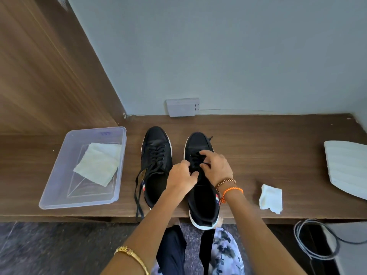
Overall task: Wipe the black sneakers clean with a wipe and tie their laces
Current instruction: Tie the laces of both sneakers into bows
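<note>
We see two black sneakers side by side on a wooden shelf (258,135), toes toward the wall (218,56). Left sneaker (156,153) sits untouched — its laces (139,195) loose, one end hanging over the shelf's front edge. Right sneaker (200,197) has its heel sticking out past that edge. Both hands are on the right sneaker's laces (195,155): left hand (181,175) is curled, fingers pinching a lace near the tongue; right hand (217,165) is bent over the lacing, fingertips pinching a lace just beside the left hand. We can't tell whether a knot is formed.

A crumpled white wipe (271,198) lies on the shelf to the right of the sneakers, apart from them. To the left, a clear plastic tub (59,199) holds a folded white cloth (99,163). White ribbed object (345,165) at far right edge — can't tell what it is. Socket plate (182,107) on the wall behind.
</note>
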`<state>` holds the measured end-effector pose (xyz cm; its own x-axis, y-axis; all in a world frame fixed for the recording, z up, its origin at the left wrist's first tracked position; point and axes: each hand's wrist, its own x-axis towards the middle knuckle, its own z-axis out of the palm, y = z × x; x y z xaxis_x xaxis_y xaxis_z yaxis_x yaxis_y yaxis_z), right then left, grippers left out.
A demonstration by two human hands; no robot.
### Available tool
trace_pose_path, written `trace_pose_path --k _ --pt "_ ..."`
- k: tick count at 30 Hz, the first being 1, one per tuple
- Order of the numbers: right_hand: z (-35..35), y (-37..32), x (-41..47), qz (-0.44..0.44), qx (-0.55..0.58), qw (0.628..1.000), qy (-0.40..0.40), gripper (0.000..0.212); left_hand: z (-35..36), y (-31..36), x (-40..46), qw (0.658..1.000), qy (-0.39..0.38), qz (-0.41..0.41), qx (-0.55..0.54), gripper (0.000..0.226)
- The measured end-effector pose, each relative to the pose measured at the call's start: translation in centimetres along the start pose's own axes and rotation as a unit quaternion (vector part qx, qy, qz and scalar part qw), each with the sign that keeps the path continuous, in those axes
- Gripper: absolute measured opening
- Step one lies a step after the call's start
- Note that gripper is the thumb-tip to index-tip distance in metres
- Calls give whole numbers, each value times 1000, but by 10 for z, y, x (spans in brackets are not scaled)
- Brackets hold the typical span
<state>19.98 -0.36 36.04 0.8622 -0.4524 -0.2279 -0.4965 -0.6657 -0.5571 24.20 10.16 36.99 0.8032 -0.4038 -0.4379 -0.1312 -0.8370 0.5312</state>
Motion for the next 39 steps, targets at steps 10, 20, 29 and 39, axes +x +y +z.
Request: trace_pose_path --k 10,20,29,39 --pt "-3 8 -16 180 582 791 56 34 -26 6 -4 966 -69 -66 -241 35" --pt "-53 45 -45 252 774 547 197 39 -31 -9 -6 991 -69 -1 -116 24" --pt "-32 42 -43 174 74 978 83 26 -24 -11 -4 984 -63 91 -138 20" --pt "-2 11 -31 137 80 983 -94 52 -25 5 3 950 -159 11 -269 21"
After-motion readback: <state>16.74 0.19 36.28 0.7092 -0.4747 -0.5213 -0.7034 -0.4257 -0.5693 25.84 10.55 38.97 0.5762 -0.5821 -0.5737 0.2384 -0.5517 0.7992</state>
